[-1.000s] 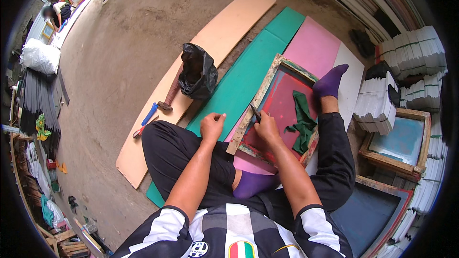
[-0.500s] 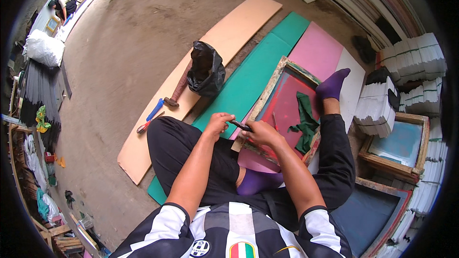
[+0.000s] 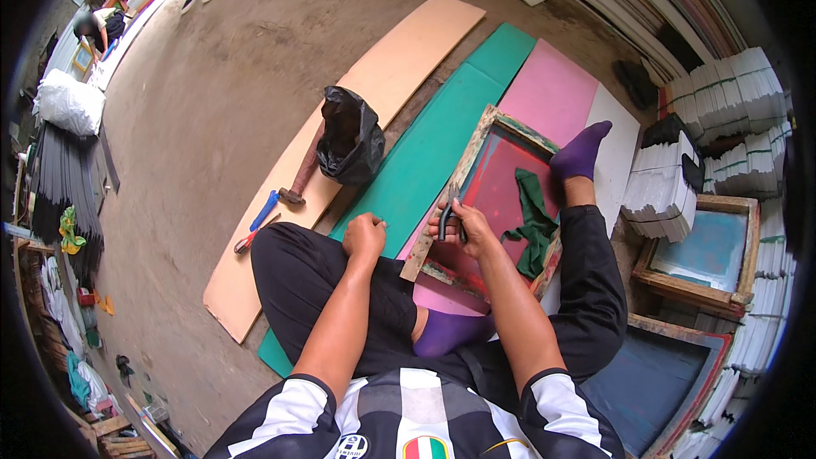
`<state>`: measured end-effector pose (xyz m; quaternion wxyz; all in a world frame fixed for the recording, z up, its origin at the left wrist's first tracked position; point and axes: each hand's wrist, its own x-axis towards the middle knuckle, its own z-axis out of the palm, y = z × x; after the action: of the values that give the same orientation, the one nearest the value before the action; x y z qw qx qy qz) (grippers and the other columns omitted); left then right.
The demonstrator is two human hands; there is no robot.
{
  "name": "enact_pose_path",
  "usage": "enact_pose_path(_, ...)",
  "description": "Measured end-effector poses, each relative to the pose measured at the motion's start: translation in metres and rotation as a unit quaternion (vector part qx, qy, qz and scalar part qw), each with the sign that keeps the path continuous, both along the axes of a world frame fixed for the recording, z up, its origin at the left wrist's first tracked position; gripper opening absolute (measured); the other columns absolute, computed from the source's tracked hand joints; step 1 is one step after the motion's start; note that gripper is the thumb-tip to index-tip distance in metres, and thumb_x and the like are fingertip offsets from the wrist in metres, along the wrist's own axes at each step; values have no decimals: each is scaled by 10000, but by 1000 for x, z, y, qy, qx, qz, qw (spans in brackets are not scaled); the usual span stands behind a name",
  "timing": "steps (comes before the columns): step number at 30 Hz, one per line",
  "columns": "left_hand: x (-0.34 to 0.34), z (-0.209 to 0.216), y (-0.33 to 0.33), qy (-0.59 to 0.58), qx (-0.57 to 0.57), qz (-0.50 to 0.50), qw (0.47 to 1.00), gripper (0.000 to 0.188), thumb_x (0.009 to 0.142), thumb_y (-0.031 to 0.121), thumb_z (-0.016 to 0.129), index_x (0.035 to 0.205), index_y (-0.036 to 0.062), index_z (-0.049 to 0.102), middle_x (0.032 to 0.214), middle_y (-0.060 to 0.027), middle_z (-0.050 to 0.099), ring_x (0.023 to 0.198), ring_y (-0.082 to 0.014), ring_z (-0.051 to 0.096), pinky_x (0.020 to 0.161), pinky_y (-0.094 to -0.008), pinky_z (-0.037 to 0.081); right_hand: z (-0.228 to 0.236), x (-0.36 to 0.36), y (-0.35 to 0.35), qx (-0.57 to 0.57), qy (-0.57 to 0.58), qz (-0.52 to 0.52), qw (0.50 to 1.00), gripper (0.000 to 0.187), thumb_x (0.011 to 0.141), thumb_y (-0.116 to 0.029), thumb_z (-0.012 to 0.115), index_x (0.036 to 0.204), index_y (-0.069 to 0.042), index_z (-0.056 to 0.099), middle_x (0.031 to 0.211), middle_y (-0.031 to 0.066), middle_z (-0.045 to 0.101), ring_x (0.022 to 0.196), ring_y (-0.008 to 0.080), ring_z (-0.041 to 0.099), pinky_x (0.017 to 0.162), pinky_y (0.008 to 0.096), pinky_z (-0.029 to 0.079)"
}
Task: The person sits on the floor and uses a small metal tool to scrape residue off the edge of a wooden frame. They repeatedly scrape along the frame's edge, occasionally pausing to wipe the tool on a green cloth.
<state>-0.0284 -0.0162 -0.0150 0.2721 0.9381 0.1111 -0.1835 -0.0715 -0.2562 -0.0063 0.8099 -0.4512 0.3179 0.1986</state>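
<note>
Dark-handled pliers (image 3: 452, 217) are in my right hand (image 3: 473, 231), their jaws pointing up over the near left side of a wooden screen frame (image 3: 470, 153). My left hand (image 3: 365, 238) is closed above my bent left knee; a tiny bit of something may show at its fingertips, too small to name. Red mesh fills the screen frame, and a crumpled dark green cloth (image 3: 533, 221) lies across its right part. The frame leans near my right foot (image 3: 581, 151) in a purple sock.
A black plastic bag (image 3: 350, 138), a hammer (image 3: 302, 183), a blue-handled tool (image 3: 264, 210) and a red-handled tool (image 3: 245, 243) lie on the peach board (image 3: 399, 42). Green (image 3: 442, 132) and pink boards lie alongside. Bundled white strips (image 3: 663, 191) and more frames (image 3: 701, 255) stand right.
My hands have come apart. The right hand has turned the pliers upward over the frame; the left has moved slightly left and down, fingers closed.
</note>
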Motion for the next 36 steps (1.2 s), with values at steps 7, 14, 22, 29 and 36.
enact_pose_path(7,0,-1,-1,-16,0,-11,1000,203,873,270,768,994,110,799,1011,-165,763,956,-376,731,834,-475,573,-11,10,-1,63,20,-41,997,446,1112,-380,412,1313,7,503,1027,237,712,828,316,760,663,426,667)
enact_pose_path(14,1,-4,-5,-52,-20,1,998,192,868,251,758,966,90,793,977,-158,761,932,-359,732,815,-465,570,-8,16,-12,63,89,-8,994,213,1030,-260,592,1061,-50,611,760,88,646,588,194,625,539,363,557)
enact_pose_path(22,2,-10,-10,-92,-76,-2,993,224,876,264,745,950,57,784,930,-147,759,898,-343,731,794,-460,562,-26,12,-15,-379,2,171,910,69,779,-12,663,835,2,625,656,110,646,525,218,633,471,371,496)
enact_pose_path(29,3,-21,-17,-124,-154,-3,980,300,891,309,750,972,23,786,900,-160,759,834,-326,737,761,-431,559,-9,2,-9,-613,-75,219,756,207,789,-93,654,977,-8,664,888,294,699,907,474,687,806,566,530)
enact_pose_path(36,9,-13,-26,146,-484,70,860,389,974,362,697,1122,7,754,896,-42,714,590,-72,518,483,-246,372,33,-13,11,-591,-117,365,709,262,789,-115,661,1034,-22,666,863,268,707,884,468,689,808,567,532)
